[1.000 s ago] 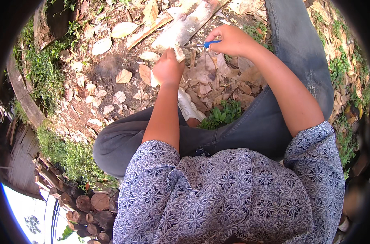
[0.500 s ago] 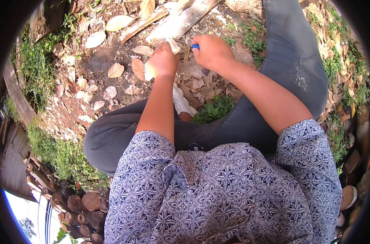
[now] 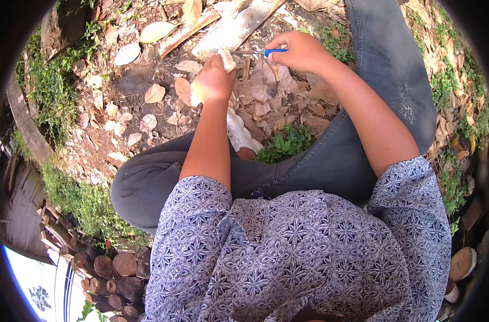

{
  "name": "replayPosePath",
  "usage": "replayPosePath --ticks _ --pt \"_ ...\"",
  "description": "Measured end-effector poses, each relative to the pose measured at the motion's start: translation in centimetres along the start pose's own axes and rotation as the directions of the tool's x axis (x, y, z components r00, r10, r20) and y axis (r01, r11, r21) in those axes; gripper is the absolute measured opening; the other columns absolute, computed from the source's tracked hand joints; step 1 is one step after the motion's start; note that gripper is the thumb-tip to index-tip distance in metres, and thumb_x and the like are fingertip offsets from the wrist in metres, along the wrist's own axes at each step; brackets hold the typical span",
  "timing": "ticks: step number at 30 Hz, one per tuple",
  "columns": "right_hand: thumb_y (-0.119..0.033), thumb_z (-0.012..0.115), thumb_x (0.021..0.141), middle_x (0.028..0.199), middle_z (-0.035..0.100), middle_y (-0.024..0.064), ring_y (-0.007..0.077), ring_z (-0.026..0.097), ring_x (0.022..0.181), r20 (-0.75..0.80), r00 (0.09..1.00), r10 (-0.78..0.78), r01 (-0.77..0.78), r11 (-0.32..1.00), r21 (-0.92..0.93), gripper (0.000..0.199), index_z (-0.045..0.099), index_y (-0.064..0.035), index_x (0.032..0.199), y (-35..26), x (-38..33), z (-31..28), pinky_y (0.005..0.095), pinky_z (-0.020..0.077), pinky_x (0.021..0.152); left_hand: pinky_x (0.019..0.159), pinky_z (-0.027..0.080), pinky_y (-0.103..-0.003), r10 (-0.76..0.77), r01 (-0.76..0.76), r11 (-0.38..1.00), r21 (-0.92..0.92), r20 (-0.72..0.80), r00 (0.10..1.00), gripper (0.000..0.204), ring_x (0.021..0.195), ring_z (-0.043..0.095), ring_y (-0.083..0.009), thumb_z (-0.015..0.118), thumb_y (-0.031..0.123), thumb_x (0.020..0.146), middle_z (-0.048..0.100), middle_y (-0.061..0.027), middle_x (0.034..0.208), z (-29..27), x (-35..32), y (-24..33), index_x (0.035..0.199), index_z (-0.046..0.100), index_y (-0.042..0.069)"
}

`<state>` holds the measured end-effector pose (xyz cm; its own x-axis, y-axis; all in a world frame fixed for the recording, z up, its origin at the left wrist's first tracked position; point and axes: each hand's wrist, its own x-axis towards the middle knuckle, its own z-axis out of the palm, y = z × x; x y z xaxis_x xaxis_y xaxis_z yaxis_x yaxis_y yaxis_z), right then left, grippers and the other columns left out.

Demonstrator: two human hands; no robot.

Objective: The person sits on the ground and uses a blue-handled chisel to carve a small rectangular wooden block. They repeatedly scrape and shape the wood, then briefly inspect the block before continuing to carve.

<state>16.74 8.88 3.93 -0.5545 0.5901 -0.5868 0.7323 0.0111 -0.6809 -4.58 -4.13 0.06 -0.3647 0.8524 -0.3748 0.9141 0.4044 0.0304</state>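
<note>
My left hand (image 3: 213,86) is closed around a pale cream piece (image 3: 227,60) that looks like carved wood; one end sticks out past the fingers and another pale bit shows under the palm. To its right, my right hand (image 3: 303,51) pinches a blue-handled tool (image 3: 275,52) with a thin metal shaft. The shaft points left and reaches the pale piece, but its tip is too small to make out. Both hands are held in front of my crossed legs, above leaf-strewn soil.
A weathered board (image 3: 241,32) lies just beyond my hands, with a narrower wooden strip (image 3: 190,33) beside it. Dry leaves and shavings cover the ground. A green plant (image 3: 283,145) grows between my legs, by a white shoe (image 3: 237,130). Cut logs (image 3: 124,264) are stacked at lower left.
My right hand has moved right and slightly farther out, its fingers now pinching rather than wrapping the handle. More of the blue handle and metal shaft shows. My left hand has barely moved.
</note>
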Motion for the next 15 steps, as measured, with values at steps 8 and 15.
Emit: replayPosePath --ticks 8,15 --pt "-0.033 0.076 0.087 0.106 0.076 0.0096 0.0203 0.073 0.098 0.115 0.992 -0.046 0.041 0.998 0.046 0.036 0.076 -0.0105 0.115 1.6 1.8 -1.1 0.0357 0.056 0.085 0.075 0.059 -0.041 0.008 -0.008 1.0 -0.011 -0.012 1.0 0.049 0.089 0.073 -0.0311 0.085 0.04 0.074 0.073 -0.0072 0.106 -0.2 0.2 0.4 0.106 0.062 0.011" --pt "-0.032 0.076 0.085 0.107 0.075 0.0103 0.0251 0.073 0.099 -0.001 0.995 -0.104 0.103 0.991 -0.08 0.033 0.076 -0.012 0.111 1.0 1.4 0.4 0.0383 0.0561 0.087 0.073 0.059 -0.043 0.039 -0.04 0.999 -0.011 -0.111 0.993 0.046 0.085 0.074 -0.0311 0.08 0.046 0.077 0.075 -0.0097 0.096 0.7 0.0 -0.3 0.107 0.069 0.013"
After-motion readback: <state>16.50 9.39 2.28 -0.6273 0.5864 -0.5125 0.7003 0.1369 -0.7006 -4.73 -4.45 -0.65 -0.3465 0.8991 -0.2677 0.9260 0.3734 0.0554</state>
